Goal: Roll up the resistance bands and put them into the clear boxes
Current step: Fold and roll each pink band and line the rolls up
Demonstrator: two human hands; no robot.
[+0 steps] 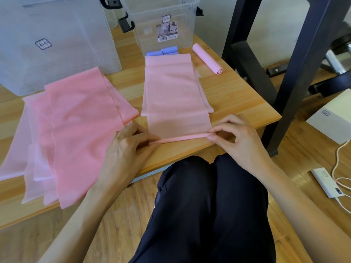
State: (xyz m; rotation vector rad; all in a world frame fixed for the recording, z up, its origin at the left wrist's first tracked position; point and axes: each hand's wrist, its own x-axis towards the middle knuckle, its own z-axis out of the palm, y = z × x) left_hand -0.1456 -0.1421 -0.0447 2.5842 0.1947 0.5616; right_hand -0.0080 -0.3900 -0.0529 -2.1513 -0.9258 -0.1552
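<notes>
Pinching the rolled near edge of the pale pink band (175,95), the left hand (131,147) and right hand (237,137) grip opposite ends of a thin roll at the front edge of the wooden table (243,103). Fingers and thumbs on both hands curl closely round the roll. The unrolled remainder of this band lies flat, extending away toward the small clear box (163,25). Blue rolled bands (163,51) sit inside that box at its base. A finished pink roll (208,58) lies on the table just right of the box. A darker pink band stack (76,130) lies spread to the left, before the large clear box (57,40).
</notes>
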